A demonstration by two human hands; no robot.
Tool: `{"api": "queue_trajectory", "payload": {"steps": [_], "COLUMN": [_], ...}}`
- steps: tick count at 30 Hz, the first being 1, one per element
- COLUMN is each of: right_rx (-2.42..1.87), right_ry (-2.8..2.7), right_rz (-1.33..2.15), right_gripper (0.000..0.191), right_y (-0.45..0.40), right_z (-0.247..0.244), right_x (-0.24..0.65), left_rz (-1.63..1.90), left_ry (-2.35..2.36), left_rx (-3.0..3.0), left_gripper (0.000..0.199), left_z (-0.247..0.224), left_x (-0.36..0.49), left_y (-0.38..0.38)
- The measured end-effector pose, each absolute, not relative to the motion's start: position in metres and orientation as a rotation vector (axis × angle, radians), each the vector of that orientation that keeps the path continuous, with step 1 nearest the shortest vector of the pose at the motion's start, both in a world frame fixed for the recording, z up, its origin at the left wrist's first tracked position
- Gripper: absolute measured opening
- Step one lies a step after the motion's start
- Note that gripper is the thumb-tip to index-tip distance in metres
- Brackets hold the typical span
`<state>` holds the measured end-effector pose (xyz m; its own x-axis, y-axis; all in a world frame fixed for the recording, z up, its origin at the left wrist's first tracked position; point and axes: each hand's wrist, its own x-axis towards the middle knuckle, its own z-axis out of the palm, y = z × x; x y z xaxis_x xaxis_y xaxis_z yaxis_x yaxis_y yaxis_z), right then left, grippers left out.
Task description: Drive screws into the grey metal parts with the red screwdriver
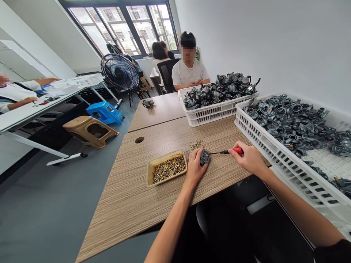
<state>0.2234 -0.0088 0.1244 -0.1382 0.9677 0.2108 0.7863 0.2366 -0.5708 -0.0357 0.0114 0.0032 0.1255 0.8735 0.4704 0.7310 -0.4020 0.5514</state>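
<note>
My left hand (195, 167) grips a small dark grey metal part (204, 157) on the wooden table. My right hand (248, 157) is closed around the red handle of a screwdriver (237, 150), whose dark shaft points left with its tip at the metal part. Just beyond the part lies a small pile of brass pieces (196, 144). To the left of my left hand, a shallow cream tray (149, 174) holds many small brass and silver pieces.
A white basket (210, 116) of assembled parts stands at the table's back right. Another white basket (276, 156) with grey castings is at the right. One assembled part (148, 104) lies at the far left. A person (189, 71) sits across; a fan (120, 72) stands beyond.
</note>
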Motion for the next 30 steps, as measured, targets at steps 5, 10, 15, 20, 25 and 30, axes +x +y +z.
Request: {"api": "queue_trajectory", "payload": {"steps": [5, 10, 15, 20, 25, 30], "right_rx": [-1.591, -1.588, -1.574, -1.494, -1.416, -1.372], "right_ry": [-1.951, -1.859, -1.772, -1.707, -1.55, -1.445], "right_rz": [0.463, 0.458, 0.451, 0.739, 1.164, 1.382], "right_gripper": [0.037, 0.034, 0.035, 0.031, 0.048, 0.058], "right_y": [-0.008, -0.001, 0.014, 0.027, 0.034, 0.037], "right_z": [0.127, 0.122, 0.104, 0.085, 0.07, 0.061], "right_x": [0.226, 0.233, 0.243, 0.248, 0.25, 0.254], "left_rz": [1.136, 1.14, 1.142, 1.141, 1.126, 1.077], "left_ry": [1.599, 1.603, 1.599, 1.583, 1.506, 1.366], "left_rx": [2.197, 2.185, 2.178, 2.174, 2.193, 2.233], "left_gripper": [0.074, 0.074, 0.073, 0.072, 0.071, 0.069], "left_z": [0.003, 0.004, 0.005, 0.006, 0.006, 0.005], "left_x": [-0.036, -0.036, -0.035, -0.036, -0.037, -0.037], "left_y": [0.012, 0.012, 0.011, 0.011, 0.011, 0.011]}}
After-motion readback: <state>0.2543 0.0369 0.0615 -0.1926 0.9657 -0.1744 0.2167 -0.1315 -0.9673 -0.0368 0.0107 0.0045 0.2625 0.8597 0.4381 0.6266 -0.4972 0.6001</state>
